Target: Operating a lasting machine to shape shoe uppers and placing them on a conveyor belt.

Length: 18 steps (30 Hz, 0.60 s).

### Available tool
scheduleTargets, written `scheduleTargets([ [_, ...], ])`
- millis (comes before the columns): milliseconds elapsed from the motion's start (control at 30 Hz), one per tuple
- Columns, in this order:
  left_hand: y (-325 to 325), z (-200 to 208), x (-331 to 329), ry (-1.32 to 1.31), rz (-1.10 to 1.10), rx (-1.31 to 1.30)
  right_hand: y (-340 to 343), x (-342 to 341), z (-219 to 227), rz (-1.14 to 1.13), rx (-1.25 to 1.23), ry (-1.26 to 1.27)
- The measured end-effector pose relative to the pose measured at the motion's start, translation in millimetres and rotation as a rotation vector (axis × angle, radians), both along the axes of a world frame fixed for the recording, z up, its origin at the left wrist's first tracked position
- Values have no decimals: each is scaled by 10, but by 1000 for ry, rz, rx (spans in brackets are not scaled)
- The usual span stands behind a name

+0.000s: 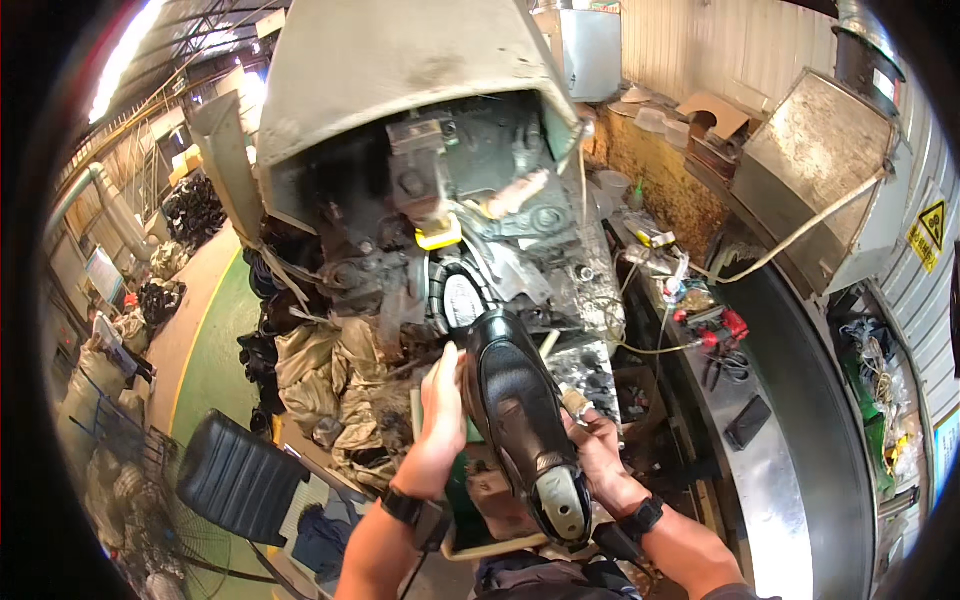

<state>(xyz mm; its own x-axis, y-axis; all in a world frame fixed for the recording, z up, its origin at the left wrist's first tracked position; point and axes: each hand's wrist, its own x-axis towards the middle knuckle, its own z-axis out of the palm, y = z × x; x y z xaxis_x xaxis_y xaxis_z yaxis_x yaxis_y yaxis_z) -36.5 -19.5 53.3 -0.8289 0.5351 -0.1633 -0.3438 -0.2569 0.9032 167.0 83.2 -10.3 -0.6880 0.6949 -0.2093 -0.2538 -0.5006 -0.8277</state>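
A black leather shoe [510, 390] is in front of me, pointing away toward a machine. A pale last with holes [562, 503] shows in its near end. My right hand [603, 455] grips its right side, the fingers partly hidden. Beside those fingers is a small tan piece [576, 402]; whether I hold it, I cannot tell. My left hand [443, 415] lies along the shoe's left side with its fingers stretched out, near or touching it. Just beyond the shoe is a pale sole-like shape with a black ridged rim [462, 300], under the machine's yellow-edged block [438, 235].
The machine's large beige hood [410, 50] rises ahead. On the right runs a metal-edged bench with a dark belt [800, 390], holding a phone [747, 423] and a red tool [722, 328]. A black chair [240, 480] and crumpled tan cloth [335, 380] are on the left.
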Motion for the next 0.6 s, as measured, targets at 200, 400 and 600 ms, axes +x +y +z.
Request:
scheduleTargets([
  [200, -566, -169, -150, -207, -83, 185, -261, -870, 429, 34, -274, 71],
  [400, -530, -160, -403, -409, -51, 147, -143, -1369, 376, 82, -159, 59],
  [600, -347, -303, -728, -435, -22, -29, 52, -1698, 233, 27, -202, -10],
])
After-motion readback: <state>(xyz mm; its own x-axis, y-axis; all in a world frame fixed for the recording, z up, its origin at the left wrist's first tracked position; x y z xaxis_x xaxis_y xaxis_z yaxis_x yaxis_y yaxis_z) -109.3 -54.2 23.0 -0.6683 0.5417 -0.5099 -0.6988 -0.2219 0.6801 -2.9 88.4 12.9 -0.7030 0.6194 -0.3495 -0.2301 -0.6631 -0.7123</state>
